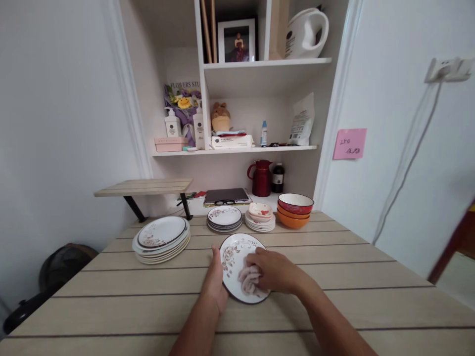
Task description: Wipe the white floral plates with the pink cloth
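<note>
A white plate with a floral pattern and dark rim (237,251) is tilted up over the wooden table (371,277). My left hand (214,283) grips its left edge. My right hand (273,271) presses a bunched pale pink cloth (248,279) against the plate's face, fingers closed over the cloth.
A stack of large plates (162,238) lies at the left. Behind are a stack of medium plates (224,218), small dishes (260,216) and red and orange bowls (295,209). A low wooden riser (144,188) stands at back left, with shelves above it.
</note>
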{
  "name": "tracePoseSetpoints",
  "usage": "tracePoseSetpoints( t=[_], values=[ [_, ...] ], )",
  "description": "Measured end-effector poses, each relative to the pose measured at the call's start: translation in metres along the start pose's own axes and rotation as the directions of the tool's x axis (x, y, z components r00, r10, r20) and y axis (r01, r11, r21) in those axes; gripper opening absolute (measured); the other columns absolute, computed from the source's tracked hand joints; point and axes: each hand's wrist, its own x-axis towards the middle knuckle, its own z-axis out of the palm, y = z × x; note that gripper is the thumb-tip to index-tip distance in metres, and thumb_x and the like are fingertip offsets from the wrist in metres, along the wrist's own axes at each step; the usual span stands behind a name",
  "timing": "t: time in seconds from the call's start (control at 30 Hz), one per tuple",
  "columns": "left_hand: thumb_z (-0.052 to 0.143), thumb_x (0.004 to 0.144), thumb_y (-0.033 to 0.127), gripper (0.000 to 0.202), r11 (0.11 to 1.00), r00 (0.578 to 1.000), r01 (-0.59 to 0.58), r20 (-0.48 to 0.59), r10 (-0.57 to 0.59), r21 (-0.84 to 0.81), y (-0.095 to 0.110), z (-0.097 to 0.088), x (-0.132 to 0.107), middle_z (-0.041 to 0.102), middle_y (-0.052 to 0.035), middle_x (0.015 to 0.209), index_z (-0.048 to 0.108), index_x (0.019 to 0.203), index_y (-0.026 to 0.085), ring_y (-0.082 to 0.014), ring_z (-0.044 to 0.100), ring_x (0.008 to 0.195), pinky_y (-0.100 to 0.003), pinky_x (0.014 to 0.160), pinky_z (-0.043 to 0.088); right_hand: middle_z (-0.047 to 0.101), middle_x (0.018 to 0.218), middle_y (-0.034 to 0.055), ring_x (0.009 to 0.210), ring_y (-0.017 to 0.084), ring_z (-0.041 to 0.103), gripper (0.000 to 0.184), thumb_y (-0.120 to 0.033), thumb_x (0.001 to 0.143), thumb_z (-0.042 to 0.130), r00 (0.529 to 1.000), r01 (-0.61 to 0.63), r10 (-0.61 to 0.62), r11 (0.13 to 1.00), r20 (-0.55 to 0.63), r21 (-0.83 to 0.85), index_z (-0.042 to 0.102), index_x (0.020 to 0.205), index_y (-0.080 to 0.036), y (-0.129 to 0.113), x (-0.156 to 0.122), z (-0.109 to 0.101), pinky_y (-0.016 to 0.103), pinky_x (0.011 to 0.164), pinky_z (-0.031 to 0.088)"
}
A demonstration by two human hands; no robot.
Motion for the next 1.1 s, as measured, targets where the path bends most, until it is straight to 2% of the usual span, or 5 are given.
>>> tracePoseSetpoints(
  t=[0.37,0.53,0.73,0.93,1.1],
  values=[
    [0.043,0.083,0.063,0.065,0.996,0.995,-0.092,-0.030,0.092,0.013,-0.003,0.000,0.004,0.071,-0.0160,0.104,0.058,0.123,0.013,-0.0264,0.069,0.093,-0.039,0.083,0.053,0.054,0.115,0.0022,0.093,0.017,0.057,0.044,-0.027,0.080,0.057,0.931,-0.056,0.113,0.984,-0.346,0.171,0.054,0.123,-0.035,-0.017,0.030,0.017,0.025,0.072,0.037],
    [0.040,0.082,0.067,0.072,0.997,0.997,-0.053,-0.044,0.056,0.057,-0.003,0.001,0.004,0.068,-0.0176,0.113,0.055,0.127,0.013,-0.0285,0.066,0.102,-0.042,0.089,0.050,0.060,0.100,0.0036,0.083,0.017,0.057,0.036,-0.030,0.077,0.061,0.959,-0.177,0.202,0.975,-0.200,0.136,0.059,0.113,-0.027,0.010,0.016,0.003,0.025,0.068,0.036],
    [0.042,0.081,0.067,0.075,0.998,0.996,-0.027,-0.080,0.032,0.063,-0.003,-0.003,0.004,0.068,-0.0200,0.111,0.053,0.128,0.010,-0.0308,0.065,0.102,-0.043,0.085,0.052,0.064,0.091,0.0013,0.079,0.018,0.055,0.028,-0.025,0.065,0.069,0.999,0.027,-0.030,0.994,0.035,0.102,0.063,0.093,-0.025,0.002,0.003,-0.002,0.025,0.063,0.032],
    [0.045,0.082,0.064,0.067,0.989,0.985,-0.074,-0.144,0.092,0.126,-0.002,-0.001,0.005,0.073,-0.0179,0.091,0.062,0.113,0.007,-0.0264,0.071,0.080,-0.036,0.070,0.056,0.056,0.103,0.0017,0.088,0.017,0.055,0.038,-0.019,0.072,0.059,0.979,0.078,-0.049,0.987,-0.196,0.143,0.060,0.108,-0.030,-0.026,0.019,0.016,0.024,0.072,0.036],
    [0.045,0.084,0.061,0.063,0.984,0.983,-0.122,-0.123,0.138,0.130,-0.004,-0.001,0.007,0.073,-0.0173,0.093,0.061,0.116,0.009,-0.0258,0.071,0.083,-0.036,0.074,0.055,0.056,0.105,0.0028,0.083,0.015,0.057,0.038,-0.029,0.078,0.058,0.966,-0.043,0.088,0.982,-0.244,0.183,0.059,0.116,-0.030,-0.014,0.023,0.013,0.025,0.070,0.037]
  ],
)
